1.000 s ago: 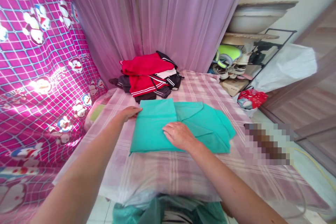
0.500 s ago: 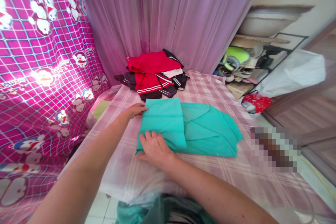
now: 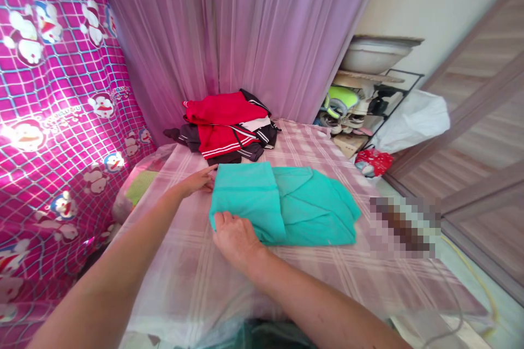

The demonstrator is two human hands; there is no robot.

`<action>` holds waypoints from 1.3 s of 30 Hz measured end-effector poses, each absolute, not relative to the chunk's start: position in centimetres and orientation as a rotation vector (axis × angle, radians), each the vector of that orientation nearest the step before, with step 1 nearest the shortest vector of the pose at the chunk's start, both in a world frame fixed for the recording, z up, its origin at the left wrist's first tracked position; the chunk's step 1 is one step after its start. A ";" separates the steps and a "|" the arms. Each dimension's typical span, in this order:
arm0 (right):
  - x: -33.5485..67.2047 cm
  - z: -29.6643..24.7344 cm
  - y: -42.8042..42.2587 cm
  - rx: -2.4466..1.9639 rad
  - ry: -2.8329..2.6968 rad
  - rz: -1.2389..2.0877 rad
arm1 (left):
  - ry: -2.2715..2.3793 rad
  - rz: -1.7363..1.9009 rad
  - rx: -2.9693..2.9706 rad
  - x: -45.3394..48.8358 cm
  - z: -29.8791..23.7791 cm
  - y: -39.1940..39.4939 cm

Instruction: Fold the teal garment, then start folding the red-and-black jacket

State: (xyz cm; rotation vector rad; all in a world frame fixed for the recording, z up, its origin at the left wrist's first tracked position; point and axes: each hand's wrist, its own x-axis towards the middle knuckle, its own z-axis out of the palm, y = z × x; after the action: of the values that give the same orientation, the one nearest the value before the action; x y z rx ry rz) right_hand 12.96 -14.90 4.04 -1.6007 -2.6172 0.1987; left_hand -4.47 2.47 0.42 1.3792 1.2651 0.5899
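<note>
While both hands [image 3: 235,234] pinch teal garment [image 3: 282,204] corners, bare tablecloth [image 3: 229,289] nearer

Both forearms are bare all the way up from the bottom of the frame, no sleeves showing. The left hand [image 3: 199,180] and right hand [image 3: 234,235] have no gloves, rings, watch or bracelets that I can spot. A bit of teal-green clothing [image 3: 262,332] peeks in at bottom centre.

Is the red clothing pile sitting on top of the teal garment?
No, the red clothing pile lies behind the teal garment on the plaid-covered table, apart from it.
</note>
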 end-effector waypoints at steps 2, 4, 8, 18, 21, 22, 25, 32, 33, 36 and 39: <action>14.2 5.3 -14.7 -1.628 -2.541 0.259 | 1.244 0.626 1.607 -4.9 0.5 3.1; 15.5 6.2 -14.5 -1.626 -2.437 0.302 | 1.226 0.683 1.856 -4.8 0.9 3.8; 18.4 6.5 -14.2 -1.526 -2.178 0.399 | 1.149 0.676 2.118 -3.1 2.8 5.3; 26.3 6.3 -14.6 -1.246 -1.424 0.635 | 0.972 0.552 2.085 3.9 11.2 7.9; 29.6 5.7 -14.9 -1.310 -1.159 0.662 | 0.914 0.476 2.120 8.2 13.7 8.8; 30.8 5.3 -15.0 -1.335 -1.064 0.663 | 0.904 0.472 2.145 9.9 14.3 9.2; 34.7 3.7 -15.2 -1.404 -0.843 0.599 | 0.859 0.528 2.235 16.0 14.8 10.9; 44.8 0.1 -15.8 -1.648 -0.775 0.335 | 0.857 0.504 2.268 30.6 10.2 13.1; 46.0 -0.6 -16.0 -1.666 -0.779 0.337 | 0.865 0.455 2.265 32.0 9.2 13.3; 48.8 -2.6 -16.4 -1.748 -0.838 0.369 | 0.870 0.267 2.238 34.4 6.7 13.9; 50.4 -3.5 -16.3 -1.852 -0.935 0.414 | 0.872 0.035 2.186 34.5 5.2 15.1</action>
State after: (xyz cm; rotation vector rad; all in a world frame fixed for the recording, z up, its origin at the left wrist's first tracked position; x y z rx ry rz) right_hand 50.44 -16.27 -3.50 -1.8519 -0.9351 0.4142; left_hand 34.52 15.06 5.17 2.1864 0.8725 0.0354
